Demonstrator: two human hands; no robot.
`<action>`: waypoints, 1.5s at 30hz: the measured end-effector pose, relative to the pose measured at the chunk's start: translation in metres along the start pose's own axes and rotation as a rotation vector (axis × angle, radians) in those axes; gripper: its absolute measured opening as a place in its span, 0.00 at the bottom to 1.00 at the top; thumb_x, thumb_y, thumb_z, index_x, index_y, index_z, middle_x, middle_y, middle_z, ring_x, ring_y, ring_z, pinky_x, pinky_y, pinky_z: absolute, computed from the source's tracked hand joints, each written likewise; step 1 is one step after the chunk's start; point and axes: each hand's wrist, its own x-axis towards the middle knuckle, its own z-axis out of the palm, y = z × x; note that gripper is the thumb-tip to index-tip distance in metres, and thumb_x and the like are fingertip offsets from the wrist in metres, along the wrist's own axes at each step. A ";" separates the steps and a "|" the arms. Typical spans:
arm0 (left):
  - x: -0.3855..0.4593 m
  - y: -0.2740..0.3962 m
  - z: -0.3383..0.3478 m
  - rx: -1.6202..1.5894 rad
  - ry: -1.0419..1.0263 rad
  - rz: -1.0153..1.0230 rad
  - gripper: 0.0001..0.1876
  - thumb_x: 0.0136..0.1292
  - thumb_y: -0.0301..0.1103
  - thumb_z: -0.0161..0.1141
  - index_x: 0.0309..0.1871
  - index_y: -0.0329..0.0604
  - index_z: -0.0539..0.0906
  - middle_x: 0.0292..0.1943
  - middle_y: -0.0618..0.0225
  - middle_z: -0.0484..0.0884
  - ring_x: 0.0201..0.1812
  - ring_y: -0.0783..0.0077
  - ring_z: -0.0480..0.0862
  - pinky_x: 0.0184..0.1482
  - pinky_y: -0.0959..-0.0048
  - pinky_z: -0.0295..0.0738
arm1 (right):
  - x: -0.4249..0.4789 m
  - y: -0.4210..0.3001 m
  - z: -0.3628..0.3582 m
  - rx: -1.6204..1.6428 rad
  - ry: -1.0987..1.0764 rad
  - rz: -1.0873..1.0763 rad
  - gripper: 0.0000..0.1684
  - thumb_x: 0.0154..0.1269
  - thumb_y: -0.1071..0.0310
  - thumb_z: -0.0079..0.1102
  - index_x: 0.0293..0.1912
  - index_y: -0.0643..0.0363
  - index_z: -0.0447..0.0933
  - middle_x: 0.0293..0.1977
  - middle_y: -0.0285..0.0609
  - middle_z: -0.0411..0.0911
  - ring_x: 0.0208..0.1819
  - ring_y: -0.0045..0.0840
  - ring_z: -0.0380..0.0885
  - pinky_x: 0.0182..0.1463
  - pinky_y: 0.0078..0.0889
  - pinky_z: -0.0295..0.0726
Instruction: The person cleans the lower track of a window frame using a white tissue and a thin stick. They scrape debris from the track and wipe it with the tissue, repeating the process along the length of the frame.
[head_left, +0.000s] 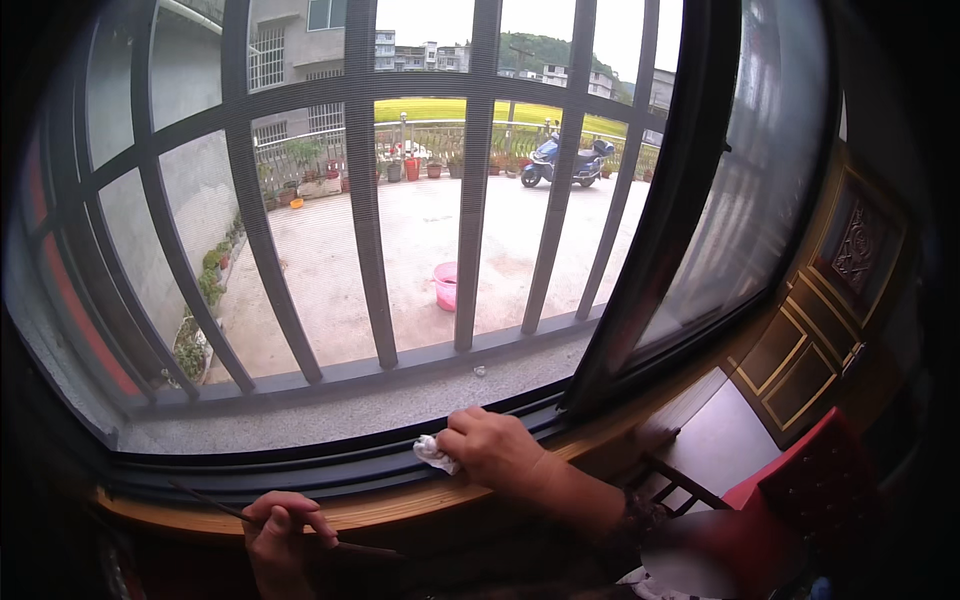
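My right hand (495, 450) grips a crumpled white tissue or cloth (433, 455) over the dark sliding-window track (300, 474). The fingers cover part of the wad, and whether it touches the grooves is hard to tell. Lower on the left, my left hand (281, 532) holds a thin dark stick (206, 499) between thumb and fingers. One end of the stick slants up towards the track; its other end runs to the right below the hand. A wooden sill edge (390, 510) curves along beneath the track.
Metal bars (367, 247) and a fine screen stand beyond the track. To the right is a glass sash (720, 202) in a dark frame. A red chair (810, 480) and a white-topped surface (720, 420) are at lower right. Outside are a pink bucket (445, 289) and a blue scooter (566, 161).
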 end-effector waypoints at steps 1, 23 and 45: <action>-0.001 0.001 -0.013 0.033 0.036 0.030 0.21 0.74 0.48 0.52 0.42 0.33 0.79 0.19 0.54 0.79 0.17 0.65 0.79 0.18 0.72 0.76 | 0.003 0.006 -0.005 -0.065 -0.104 0.049 0.07 0.53 0.72 0.61 0.35 0.55 0.77 0.34 0.40 0.74 0.37 0.34 0.77 0.39 0.32 0.80; -0.016 0.022 -0.135 0.327 0.465 0.176 0.25 0.75 0.55 0.46 0.46 0.40 0.79 0.21 0.66 0.78 0.20 0.77 0.77 0.21 0.82 0.69 | 0.062 -0.053 0.025 -0.110 -0.220 -0.110 0.04 0.58 0.70 0.60 0.32 0.60 0.75 0.35 0.44 0.72 0.38 0.34 0.76 0.38 0.34 0.82; -0.023 0.008 -0.138 0.408 0.493 0.215 0.23 0.75 0.52 0.48 0.43 0.38 0.81 0.22 0.67 0.77 0.22 0.78 0.75 0.23 0.81 0.68 | 0.090 -0.081 0.058 -0.075 0.123 -0.171 0.10 0.57 0.72 0.60 0.40 0.64 0.78 0.39 0.47 0.76 0.38 0.35 0.77 0.40 0.33 0.81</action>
